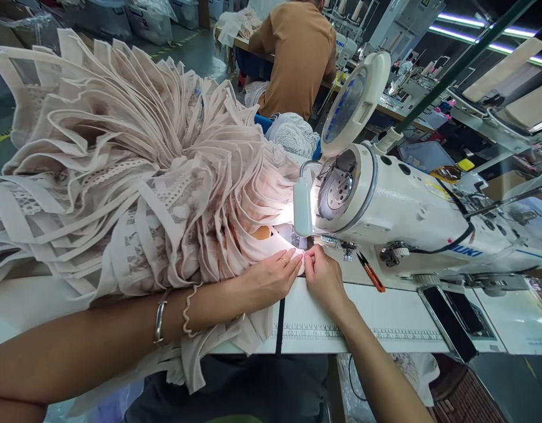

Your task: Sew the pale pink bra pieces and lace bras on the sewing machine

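My left hand [273, 275] lies on the edge of a pale pink fabric piece [242, 255], its fingers together and pressed on the cloth beside the needle area. Just right of it, my right hand [323, 275] pinches the same fabric edge between thumb and fingers. Both hands are in front of the white sewing machine [368, 188], under its lit lamp [302, 208]. A large heap of pale pink garments with lace and straps [165, 176] spreads over the table to the left and runs up to the machine. The needle itself is hard to make out.
Red-handled snips [371, 273] lie right of my right hand. A phone [447, 322] rests at the table's front edge [363, 341]. A round magnifier [354, 106] stands above the machine. A person in a brown shirt [297, 59] sits beyond.
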`<state>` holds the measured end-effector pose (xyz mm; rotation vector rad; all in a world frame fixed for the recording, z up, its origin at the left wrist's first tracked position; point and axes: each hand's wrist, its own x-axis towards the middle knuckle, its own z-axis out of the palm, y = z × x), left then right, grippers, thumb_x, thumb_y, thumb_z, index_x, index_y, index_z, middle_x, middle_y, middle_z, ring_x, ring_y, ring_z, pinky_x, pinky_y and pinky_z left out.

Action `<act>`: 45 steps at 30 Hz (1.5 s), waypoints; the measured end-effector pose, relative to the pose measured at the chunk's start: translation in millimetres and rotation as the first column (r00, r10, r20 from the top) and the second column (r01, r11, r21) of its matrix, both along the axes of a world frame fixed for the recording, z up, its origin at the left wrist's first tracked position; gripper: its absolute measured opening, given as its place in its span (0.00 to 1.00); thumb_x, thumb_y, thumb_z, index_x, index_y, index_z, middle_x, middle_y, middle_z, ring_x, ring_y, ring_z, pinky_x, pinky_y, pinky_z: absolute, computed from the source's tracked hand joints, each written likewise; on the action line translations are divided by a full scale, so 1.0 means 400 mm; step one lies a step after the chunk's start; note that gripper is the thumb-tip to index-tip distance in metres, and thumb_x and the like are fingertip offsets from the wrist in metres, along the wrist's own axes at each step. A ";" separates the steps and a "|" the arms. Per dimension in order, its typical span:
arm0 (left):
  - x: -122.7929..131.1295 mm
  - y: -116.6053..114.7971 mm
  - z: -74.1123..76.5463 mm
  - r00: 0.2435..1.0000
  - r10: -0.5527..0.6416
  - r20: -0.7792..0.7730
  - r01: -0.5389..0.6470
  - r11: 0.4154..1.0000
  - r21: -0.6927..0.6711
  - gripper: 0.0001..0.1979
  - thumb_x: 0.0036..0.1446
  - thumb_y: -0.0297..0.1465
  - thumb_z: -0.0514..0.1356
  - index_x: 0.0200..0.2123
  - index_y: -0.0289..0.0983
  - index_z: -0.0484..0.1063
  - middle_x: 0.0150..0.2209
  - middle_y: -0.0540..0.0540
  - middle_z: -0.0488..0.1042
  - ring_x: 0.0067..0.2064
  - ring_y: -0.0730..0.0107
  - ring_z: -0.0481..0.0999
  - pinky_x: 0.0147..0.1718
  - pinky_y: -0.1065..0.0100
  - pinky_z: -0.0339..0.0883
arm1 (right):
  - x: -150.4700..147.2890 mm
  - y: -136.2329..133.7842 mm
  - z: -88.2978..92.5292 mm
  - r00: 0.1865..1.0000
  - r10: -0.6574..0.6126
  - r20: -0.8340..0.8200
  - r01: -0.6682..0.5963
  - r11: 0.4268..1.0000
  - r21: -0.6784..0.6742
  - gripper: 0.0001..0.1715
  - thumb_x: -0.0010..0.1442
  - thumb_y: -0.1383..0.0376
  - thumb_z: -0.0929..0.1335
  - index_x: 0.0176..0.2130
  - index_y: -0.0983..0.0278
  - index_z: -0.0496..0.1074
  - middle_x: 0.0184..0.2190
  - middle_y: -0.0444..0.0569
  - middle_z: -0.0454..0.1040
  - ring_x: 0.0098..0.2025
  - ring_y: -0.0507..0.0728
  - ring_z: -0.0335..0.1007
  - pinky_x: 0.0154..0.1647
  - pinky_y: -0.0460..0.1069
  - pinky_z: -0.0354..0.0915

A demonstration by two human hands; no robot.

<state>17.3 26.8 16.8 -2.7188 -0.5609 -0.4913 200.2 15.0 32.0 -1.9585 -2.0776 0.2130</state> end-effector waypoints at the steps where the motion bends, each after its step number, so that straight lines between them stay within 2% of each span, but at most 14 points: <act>1: 0.001 0.000 -0.002 1.000 0.000 0.003 0.000 1.000 0.006 0.19 0.64 0.17 0.49 0.56 0.20 0.69 0.57 0.28 0.73 0.58 0.55 0.74 0.60 0.58 0.62 | 0.000 0.000 0.000 1.000 0.000 -0.006 0.000 1.000 0.002 0.09 0.64 0.65 0.57 0.33 0.59 0.63 0.22 0.44 0.72 0.23 0.56 0.66 0.26 0.47 0.53; 4: 0.001 0.003 -0.002 1.000 -0.004 0.008 0.004 1.000 0.000 0.19 0.64 0.17 0.50 0.56 0.19 0.68 0.56 0.28 0.74 0.58 0.54 0.75 0.60 0.56 0.63 | 0.010 -0.001 0.005 0.999 0.014 -0.052 -0.015 1.000 -0.013 0.09 0.65 0.63 0.58 0.35 0.59 0.64 0.24 0.45 0.73 0.24 0.56 0.67 0.26 0.47 0.55; 7: 0.000 0.009 0.000 0.999 -0.018 0.033 0.020 0.998 -0.056 0.17 0.65 0.18 0.51 0.55 0.21 0.69 0.55 0.28 0.74 0.57 0.56 0.75 0.61 0.56 0.61 | 0.039 -0.007 0.009 0.975 0.146 -0.168 -0.155 0.987 -0.038 0.08 0.67 0.60 0.60 0.39 0.60 0.66 0.28 0.45 0.74 0.29 0.56 0.71 0.30 0.48 0.63; 11: 0.003 0.012 -0.007 0.996 0.012 0.085 -0.006 0.997 -0.071 0.17 0.67 0.20 0.49 0.55 0.23 0.68 0.54 0.30 0.75 0.58 0.57 0.74 0.63 0.56 0.59 | 0.078 -0.021 -0.006 0.917 0.384 -0.112 -0.360 0.915 0.183 0.14 0.67 0.61 0.65 0.51 0.61 0.70 0.47 0.54 0.76 0.50 0.60 0.71 0.50 0.55 0.70; 13: 0.004 0.012 -0.013 0.995 0.025 0.101 -0.020 0.998 -0.055 0.17 0.67 0.19 0.47 0.54 0.23 0.69 0.52 0.32 0.75 0.57 0.57 0.74 0.63 0.55 0.59 | 0.084 -0.026 -0.021 0.908 0.418 -0.018 -0.396 0.874 0.282 0.18 0.69 0.64 0.64 0.56 0.61 0.69 0.52 0.55 0.75 0.53 0.61 0.69 0.55 0.58 0.68; 15: 0.004 0.012 -0.016 0.993 0.018 0.117 -0.011 0.998 -0.060 0.17 0.67 0.19 0.47 0.54 0.23 0.69 0.52 0.33 0.75 0.57 0.57 0.73 0.62 0.56 0.59 | 0.077 -0.028 -0.032 0.904 0.423 0.061 -0.420 0.853 0.310 0.20 0.70 0.66 0.62 0.58 0.61 0.69 0.52 0.55 0.76 0.52 0.61 0.70 0.56 0.58 0.68; 18: -0.001 0.017 -0.004 0.988 0.067 0.142 -0.044 0.987 -0.155 0.16 0.65 0.18 0.47 0.52 0.25 0.69 0.51 0.34 0.75 0.55 0.56 0.73 0.59 0.55 0.62 | 0.054 -0.027 -0.032 0.910 0.382 0.164 -0.414 0.864 0.286 0.19 0.70 0.65 0.62 0.57 0.63 0.72 0.50 0.56 0.75 0.51 0.62 0.69 0.54 0.59 0.69; 21: -0.004 0.026 0.018 0.980 0.167 0.105 -0.136 0.958 -0.253 0.15 0.65 0.16 0.46 0.44 0.29 0.71 0.43 0.37 0.75 0.46 0.59 0.74 0.49 0.58 0.68 | 0.031 -0.021 -0.023 0.919 0.293 0.262 -0.359 0.899 0.253 0.17 0.69 0.67 0.62 0.52 0.65 0.75 0.45 0.58 0.76 0.47 0.64 0.69 0.48 0.58 0.69; 23: -0.001 0.031 0.029 0.985 0.161 0.054 -0.140 0.949 -0.282 0.14 0.64 0.16 0.47 0.35 0.31 0.71 0.35 0.41 0.74 0.38 0.62 0.74 0.39 0.62 0.69 | 0.024 -0.015 -0.020 0.908 0.267 0.322 -0.351 0.905 0.240 0.19 0.68 0.72 0.60 0.51 0.65 0.75 0.43 0.57 0.76 0.46 0.63 0.69 0.47 0.56 0.68; 25: 0.006 0.033 0.032 0.993 0.114 0.023 -0.104 0.957 -0.270 0.14 0.64 0.16 0.49 0.32 0.32 0.71 0.32 0.42 0.74 0.35 0.63 0.73 0.36 0.63 0.68 | 0.026 -0.008 -0.022 0.889 0.281 0.362 -0.380 0.894 0.238 0.23 0.68 0.75 0.58 0.53 0.65 0.75 0.44 0.56 0.77 0.46 0.61 0.70 0.49 0.56 0.66; 28: 0.018 0.029 0.021 0.998 0.059 0.037 -0.052 0.984 -0.172 0.13 0.64 0.18 0.50 0.42 0.27 0.75 0.42 0.36 0.78 0.46 0.59 0.76 0.48 0.59 0.68 | 0.041 0.005 -0.036 0.882 0.318 0.348 -0.418 0.869 0.265 0.23 0.68 0.75 0.58 0.54 0.63 0.74 0.47 0.55 0.79 0.47 0.60 0.71 0.53 0.56 0.64; 32: 0.024 0.020 0.004 0.998 0.055 0.024 -0.053 0.995 -0.085 0.18 0.63 0.18 0.49 0.53 0.22 0.71 0.53 0.31 0.75 0.57 0.56 0.73 0.63 0.55 0.58 | 0.061 0.017 -0.059 0.913 0.297 0.280 -0.371 0.889 0.268 0.29 0.65 0.77 0.58 0.57 0.60 0.74 0.47 0.53 0.79 0.47 0.60 0.73 0.54 0.56 0.66; 37: 0.023 0.024 -0.002 0.996 0.059 0.061 -0.053 0.995 -0.084 0.19 0.64 0.18 0.48 0.53 0.20 0.70 0.54 0.29 0.75 0.57 0.55 0.74 0.63 0.54 0.57 | 0.066 0.019 -0.070 0.923 0.285 0.257 -0.345 0.910 0.231 0.32 0.64 0.78 0.56 0.61 0.61 0.70 0.47 0.54 0.79 0.47 0.59 0.75 0.55 0.57 0.69; 45: 0.020 0.038 -0.013 0.995 0.046 0.092 -0.039 0.996 -0.078 0.17 0.66 0.19 0.47 0.53 0.22 0.70 0.51 0.33 0.76 0.54 0.58 0.75 0.62 0.55 0.59 | 0.065 0.019 -0.074 0.930 0.270 0.251 -0.328 0.916 0.231 0.32 0.63 0.79 0.56 0.59 0.62 0.72 0.51 0.55 0.78 0.49 0.60 0.74 0.57 0.58 0.67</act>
